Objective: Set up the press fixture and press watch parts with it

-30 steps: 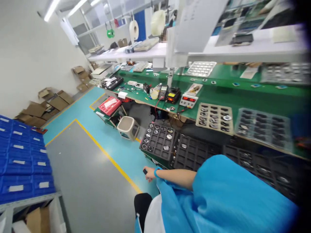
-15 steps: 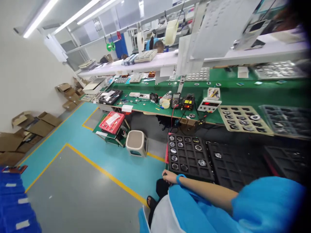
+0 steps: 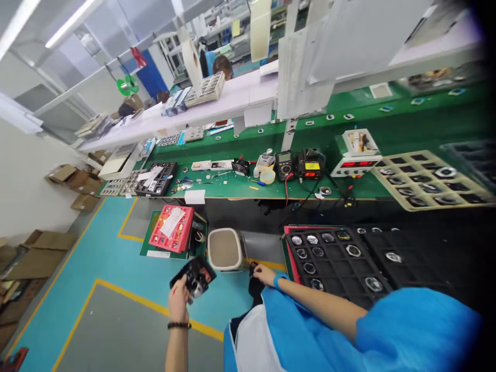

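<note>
Head view: left hand [image 3: 179, 299], wrist banded, is raised over the floor in front of the beige stool [image 3: 225, 249] and grips a small dark tray [image 3: 193, 277] by its near edge, the tray tilted just above the fingers. Right hand [image 3: 265, 274], blue wristband, rests at the near-left corner of the black compartment tray [image 3: 333, 258] right of the stool; whether it grasps anything I cannot tell. Half a second earlier the left hand and its small tray were out of sight, while the right hand lay at that same corner.

From my feed: teal floor [image 3: 101, 258] with yellow lines [image 3: 155, 306], long green bench [image 3: 248, 183], white shelf [image 3: 201, 111] above, ceiling tube lights [image 3: 70, 23], cardboard boxes [image 3: 36, 248] by the wall.
</note>
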{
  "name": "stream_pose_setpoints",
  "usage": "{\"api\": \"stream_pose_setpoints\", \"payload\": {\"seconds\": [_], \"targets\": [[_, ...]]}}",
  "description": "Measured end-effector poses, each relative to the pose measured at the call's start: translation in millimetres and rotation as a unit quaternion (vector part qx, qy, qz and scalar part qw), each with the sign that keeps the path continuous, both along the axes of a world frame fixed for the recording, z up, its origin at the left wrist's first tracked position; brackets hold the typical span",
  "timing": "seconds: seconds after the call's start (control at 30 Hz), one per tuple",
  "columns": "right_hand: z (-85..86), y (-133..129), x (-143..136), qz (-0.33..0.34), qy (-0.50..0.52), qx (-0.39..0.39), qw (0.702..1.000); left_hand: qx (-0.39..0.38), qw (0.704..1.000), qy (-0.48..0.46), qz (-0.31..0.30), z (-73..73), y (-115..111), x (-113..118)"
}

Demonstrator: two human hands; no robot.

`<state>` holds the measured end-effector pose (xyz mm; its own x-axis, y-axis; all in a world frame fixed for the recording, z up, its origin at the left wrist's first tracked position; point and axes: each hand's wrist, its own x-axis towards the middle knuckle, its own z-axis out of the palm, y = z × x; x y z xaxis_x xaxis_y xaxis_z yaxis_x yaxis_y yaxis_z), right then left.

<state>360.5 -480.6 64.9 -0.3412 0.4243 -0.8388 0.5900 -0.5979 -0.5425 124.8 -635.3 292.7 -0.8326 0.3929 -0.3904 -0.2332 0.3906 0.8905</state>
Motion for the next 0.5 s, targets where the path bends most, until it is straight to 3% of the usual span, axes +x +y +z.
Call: {"api": "stream_pose_setpoints", "payload": {"seconds": [0.13, 0.27, 0.4, 0.5], "targets": [[12.6, 55, -48, -0.088, 0.071, -0.025, 0.993, 0.086, 0.991, -0.059, -0.080, 35.0, 150, -42], [32.2, 121, -70, -0.225, 0.133, -0.008, 0.965, 0.106, 0.973, -0.126, -0.162, 64.1, 295, -49], [43.5, 185, -79, -0.346, 0.157, 0.033, 0.924, 0.059, 0.959, -0.161, -0.227, 67.4, 418, -34], [44.1, 223, -88, -0.395, 0.146, 0.051, 0.906, 0.021, 0.946, -0.172, -0.273, 56.2, 488, -19]]}}
